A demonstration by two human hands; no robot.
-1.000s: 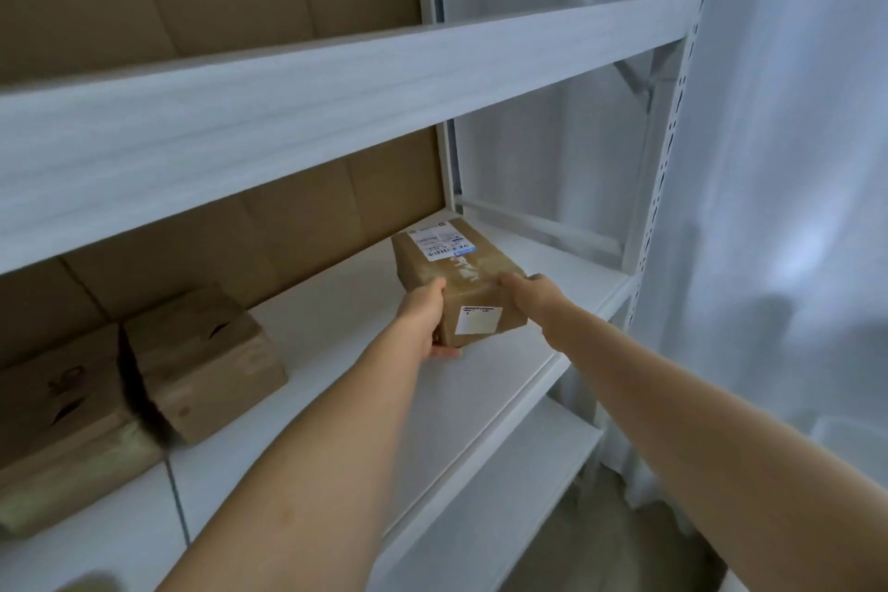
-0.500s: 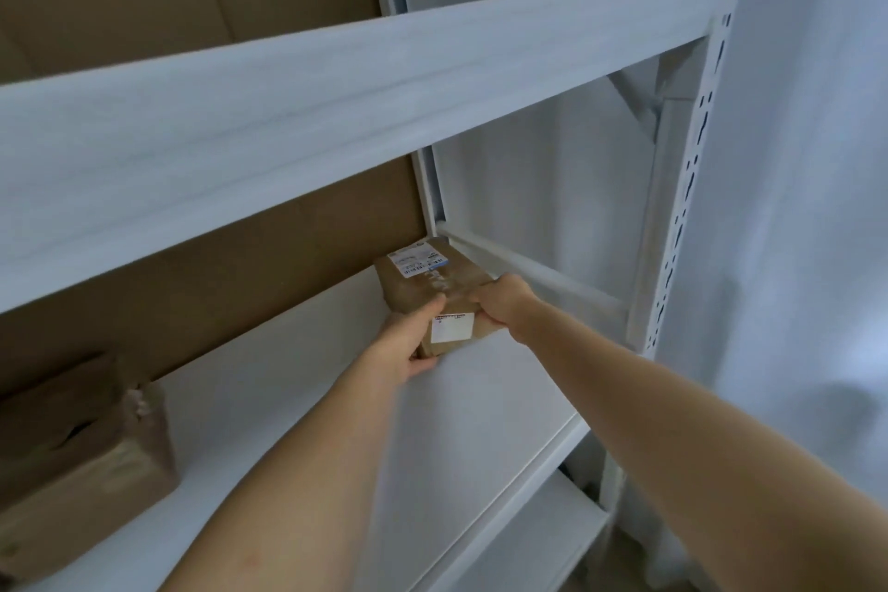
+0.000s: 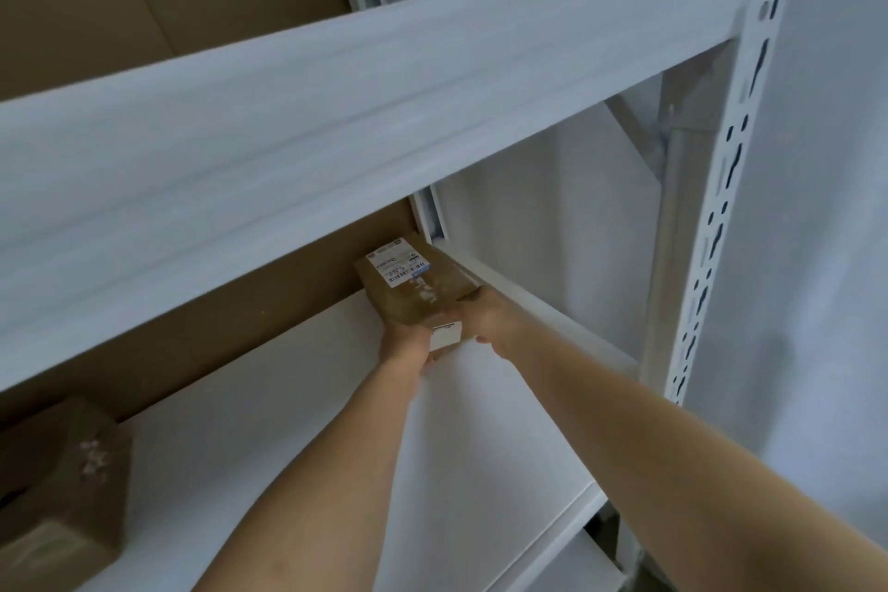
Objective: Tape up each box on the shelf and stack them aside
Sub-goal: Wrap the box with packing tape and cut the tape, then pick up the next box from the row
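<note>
We gripped the small brown cardboard box (image 3: 415, 286) from both sides, left hand (image 3: 406, 344) and right hand (image 3: 487, 315), fingers clasping it, against the white metal shelf (image 3: 269, 437)'s far-right corner, probably tucking it aside.

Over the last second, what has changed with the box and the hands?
The box, held by the left hand and right hand, went deeper along the shelf toward its back corner. Both hands kept their hold. Another box stayed at the left.
</note>
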